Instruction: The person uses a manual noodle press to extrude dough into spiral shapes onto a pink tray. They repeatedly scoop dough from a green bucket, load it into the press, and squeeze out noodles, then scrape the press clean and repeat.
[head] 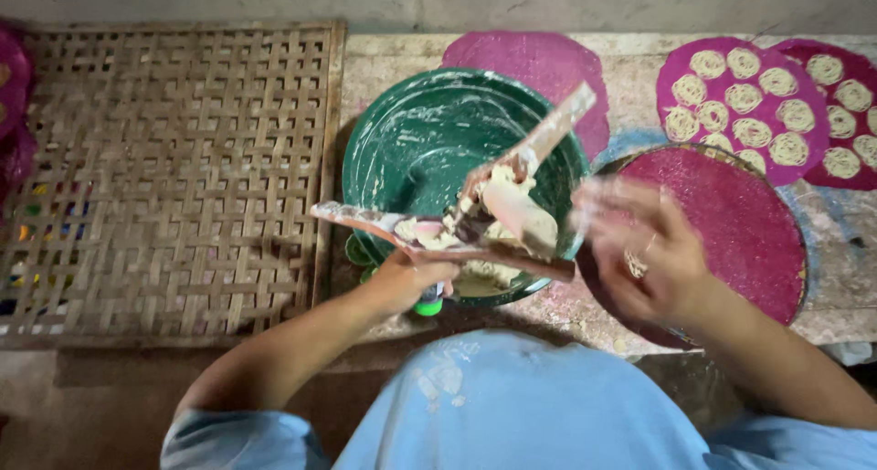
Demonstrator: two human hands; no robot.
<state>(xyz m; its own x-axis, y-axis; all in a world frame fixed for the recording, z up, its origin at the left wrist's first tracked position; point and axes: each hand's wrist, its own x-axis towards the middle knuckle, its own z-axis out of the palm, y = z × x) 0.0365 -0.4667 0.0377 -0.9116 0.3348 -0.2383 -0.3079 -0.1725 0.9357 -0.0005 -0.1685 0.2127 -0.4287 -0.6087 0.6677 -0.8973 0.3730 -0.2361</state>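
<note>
My left hand [411, 278] grips a dough-smeared wooden press [493, 219] with long crossed handles, holding it over a green basin [411, 146] streaked with white batter. A lump of pale dough [521, 210] sticks to the press. My right hand [639, 251], blurred and floury with a ring on one finger, hovers just right of the press above a round magenta mat [749, 223]; its fingers are apart and hold nothing that I can see.
A woven bamboo tray [174, 168] lies to the left. Further magenta mats [740, 105] at the back right carry several pale noodle coils. Another bare magenta mat [548, 63] lies behind the basin. A small green object [429, 301] sits under my left hand.
</note>
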